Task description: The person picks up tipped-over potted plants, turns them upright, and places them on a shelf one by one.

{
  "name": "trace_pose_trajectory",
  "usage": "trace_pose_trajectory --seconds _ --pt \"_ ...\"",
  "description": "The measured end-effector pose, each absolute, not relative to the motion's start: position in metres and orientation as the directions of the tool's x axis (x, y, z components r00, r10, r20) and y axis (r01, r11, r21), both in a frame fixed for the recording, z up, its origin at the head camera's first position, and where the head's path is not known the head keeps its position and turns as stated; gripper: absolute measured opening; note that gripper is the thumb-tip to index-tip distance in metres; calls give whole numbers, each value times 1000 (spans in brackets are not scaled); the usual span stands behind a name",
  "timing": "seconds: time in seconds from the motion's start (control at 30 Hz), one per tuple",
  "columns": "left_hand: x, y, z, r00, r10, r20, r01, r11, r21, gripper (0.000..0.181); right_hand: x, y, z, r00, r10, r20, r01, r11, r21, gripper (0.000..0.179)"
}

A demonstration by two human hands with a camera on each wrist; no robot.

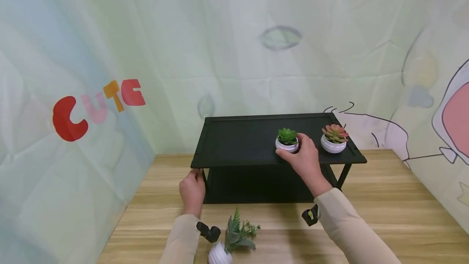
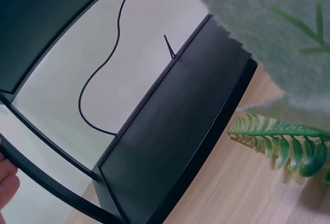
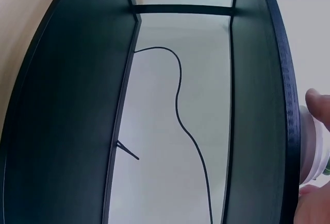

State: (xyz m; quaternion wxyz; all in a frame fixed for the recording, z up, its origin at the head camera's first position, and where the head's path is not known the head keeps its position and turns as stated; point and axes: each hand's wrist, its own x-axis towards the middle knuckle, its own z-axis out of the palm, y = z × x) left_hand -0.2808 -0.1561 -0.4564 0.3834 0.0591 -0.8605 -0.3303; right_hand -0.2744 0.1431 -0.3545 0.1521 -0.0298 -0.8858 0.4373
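A black two-tier shelf (image 1: 238, 141) stands on the wooden table. At its left front corner my left hand (image 1: 192, 190) grips the side leg just below the top board; fingers (image 2: 7, 180) show beside that leg in the left wrist view. My right hand (image 1: 303, 156) pinches a white ribbed pot (image 1: 287, 146) with a green succulent (image 1: 287, 136), at the front of the top board. In the right wrist view the pot (image 3: 309, 144) sits at the board's edge. Right of it, another white pot (image 1: 333, 146) holds a pinkish succulent (image 1: 335, 133).
A white pot (image 1: 220, 254) with a leafy fern-like plant (image 1: 239, 231) lies tilted on the table (image 1: 146, 219) in front of the shelf, near my left wrist. A printed cloth backdrop (image 1: 234, 64) hangs closely behind the shelf and along both sides.
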Motion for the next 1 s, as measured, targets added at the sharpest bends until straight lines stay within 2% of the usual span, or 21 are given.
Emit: trace_pose_trajectory --seconds 0.17,0.4,0.57,0.73,0.83,1.0 --pt "-280 -155 -457 -699 -362 617 161 761 629 14 -266 147 -359 -936 218 274 -106 569 -815 81" --pt "-276 -157 -463 -676 -408 614 156 735 660 14 -245 164 -372 -887 230 400 -230 531 -815 68" --pt "-271 -159 -461 -697 -403 593 162 717 678 18 -230 177 -381 -826 285 486 -281 539 -794 57" --pt "-260 -162 -453 -741 -367 562 166 711 683 20 -219 189 -397 -707 379 597 -320 581 -748 37" --pt "-252 -164 -449 -803 -326 500 156 693 703 24 -213 198 -407 -673 452 585 -264 592 -761 28" --pt "-235 -165 -443 -896 -259 361 107 662 742 37 -215 219 -422 -636 551 541 -168 585 -794 26"
